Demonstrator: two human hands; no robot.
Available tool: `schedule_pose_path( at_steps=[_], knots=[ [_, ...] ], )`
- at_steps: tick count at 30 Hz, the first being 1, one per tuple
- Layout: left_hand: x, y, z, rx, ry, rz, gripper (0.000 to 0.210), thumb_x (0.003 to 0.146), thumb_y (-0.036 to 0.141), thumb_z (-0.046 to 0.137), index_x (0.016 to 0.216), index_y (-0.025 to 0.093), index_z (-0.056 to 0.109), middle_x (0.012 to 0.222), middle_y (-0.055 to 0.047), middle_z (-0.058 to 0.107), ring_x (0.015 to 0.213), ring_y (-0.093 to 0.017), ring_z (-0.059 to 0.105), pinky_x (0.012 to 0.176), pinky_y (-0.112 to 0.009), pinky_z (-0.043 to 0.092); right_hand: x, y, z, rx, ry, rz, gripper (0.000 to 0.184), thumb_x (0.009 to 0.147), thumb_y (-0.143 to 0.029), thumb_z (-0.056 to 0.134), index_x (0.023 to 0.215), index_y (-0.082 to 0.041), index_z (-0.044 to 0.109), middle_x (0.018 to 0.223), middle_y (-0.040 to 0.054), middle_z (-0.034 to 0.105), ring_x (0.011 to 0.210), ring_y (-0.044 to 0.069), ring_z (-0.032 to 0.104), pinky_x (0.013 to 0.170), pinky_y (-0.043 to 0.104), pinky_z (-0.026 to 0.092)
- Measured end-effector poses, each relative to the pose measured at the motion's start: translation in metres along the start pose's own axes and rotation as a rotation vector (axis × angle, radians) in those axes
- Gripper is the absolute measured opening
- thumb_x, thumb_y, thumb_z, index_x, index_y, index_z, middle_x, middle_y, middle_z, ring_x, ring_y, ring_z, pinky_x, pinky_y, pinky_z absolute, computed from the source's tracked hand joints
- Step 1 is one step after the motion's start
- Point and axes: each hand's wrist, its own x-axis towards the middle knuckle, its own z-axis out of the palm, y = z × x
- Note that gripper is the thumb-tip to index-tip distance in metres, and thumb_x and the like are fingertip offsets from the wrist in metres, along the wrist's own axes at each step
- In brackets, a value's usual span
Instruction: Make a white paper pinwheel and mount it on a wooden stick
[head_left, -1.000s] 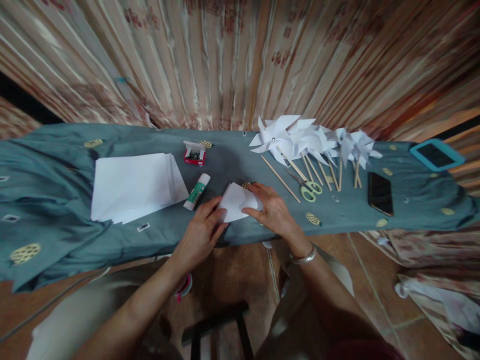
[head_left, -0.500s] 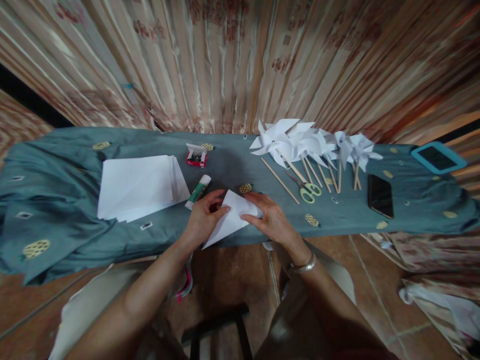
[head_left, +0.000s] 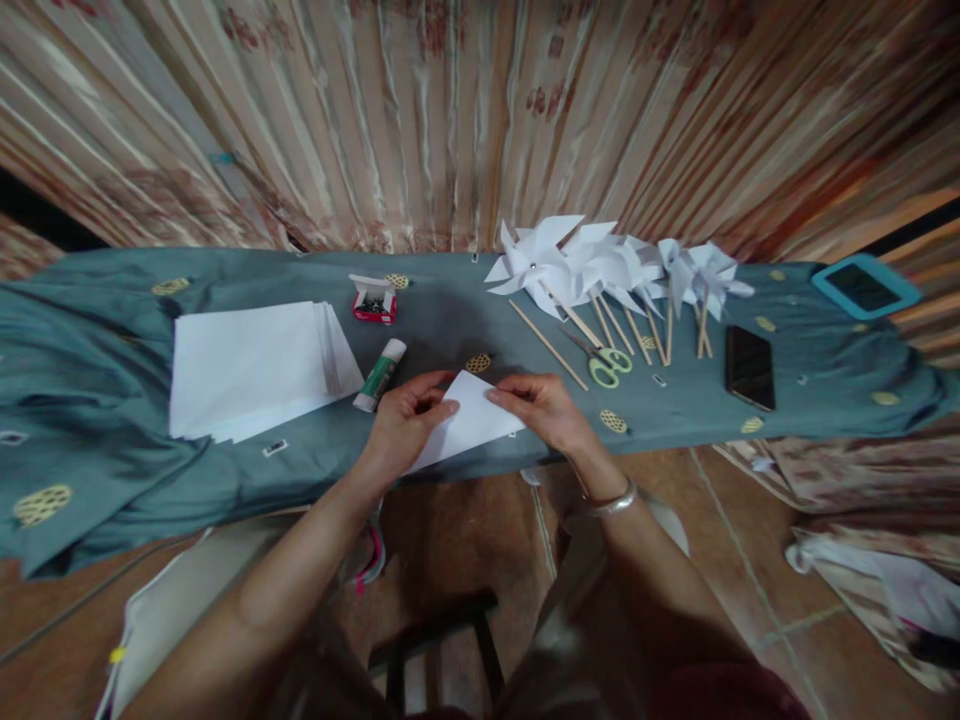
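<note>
A folded sheet of white paper (head_left: 475, 422) is held between my two hands at the near edge of the cloth-covered table. My left hand (head_left: 405, 422) pinches its left side, thumb on top, the other fingers behind. On the upper right side, my right hand (head_left: 544, 405) grips the paper between thumb and fingers; a silver bangle circles that wrist. Just beyond my left hand lies a green and white glue stick (head_left: 380, 375). A stack of white paper (head_left: 251, 365) rests further left. An open red box (head_left: 374, 302) of small dark pieces stands behind the glue stick.
White paper pinwheels (head_left: 544, 258) on wooden sticks lie at the back right. In front of them are a loose stick (head_left: 547, 345) and green-handled scissors (head_left: 609, 366). A black phone (head_left: 750, 368) and a blue-framed device (head_left: 866, 287) lie on the right. A curtain (head_left: 420, 130) hangs behind.
My right hand has shifted from the paper's right corner to its upper right edge, near the top point. The left hand keeps its hold. The view has moved slightly.
</note>
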Motion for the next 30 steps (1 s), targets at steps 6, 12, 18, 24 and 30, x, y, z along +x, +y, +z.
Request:
schedule_pose_path(
  at_steps=[6,12,18,24,30],
  knots=[
    [0.0028,-0.0051,-0.0016,0.021,-0.017,0.03,0.054,0.064,0.036,0.077,0.111,0.012,0.07,0.077,-0.002,0.073,0.068,-0.017,0.063,0.065,-0.027,0.047,0.0002,-0.0013,0.001,0.037,0.054,0.026,0.035,0.071,-0.05,0.074,0.07,-0.015,0.074,0.06,-0.0014,0.063,0.053,0.009,0.046,0.049,0.022,0.033],
    [0.0023,-0.0034,-0.0036,0.148,-0.016,0.071,0.04,0.063,0.043,0.077,0.09,0.014,0.077,0.08,-0.003,0.074,0.069,-0.017,0.062,0.064,-0.026,0.047,0.0006,-0.0044,0.0027,0.064,0.095,0.044,0.036,0.069,-0.051,0.075,0.068,-0.015,0.073,0.058,-0.0017,0.062,0.053,0.009,0.046,0.048,0.022,0.033],
    [-0.0001,0.0016,-0.007,0.322,0.021,0.097,0.03,0.069,0.043,0.07,0.078,0.015,0.079,0.07,-0.001,0.072,0.064,-0.016,0.058,0.059,-0.025,0.043,0.0007,-0.0037,0.0048,0.074,0.123,0.062,0.035,0.068,-0.05,0.074,0.067,-0.015,0.073,0.057,-0.0018,0.062,0.052,0.008,0.044,0.047,0.021,0.031],
    [0.0026,-0.0028,-0.0082,0.429,-0.031,0.125,0.035,0.079,0.045,0.06,0.075,0.015,0.076,0.064,0.001,0.067,0.061,-0.015,0.055,0.055,-0.024,0.042,-0.0001,-0.0007,0.0052,-0.114,0.153,0.013,0.033,0.078,-0.048,0.068,0.072,-0.016,0.075,0.059,-0.001,0.064,0.052,0.01,0.048,0.048,0.022,0.031],
    [0.0013,-0.0024,-0.0092,0.879,0.01,0.537,0.028,0.089,0.025,0.055,0.108,0.014,0.072,0.104,-0.009,0.072,0.093,-0.023,0.062,0.086,-0.037,0.05,0.0034,-0.0087,0.0048,-0.638,0.161,0.042,0.025,0.09,-0.038,0.06,0.085,-0.02,0.077,0.081,0.0044,0.076,0.072,0.017,0.067,0.064,0.026,0.039]
  ],
)
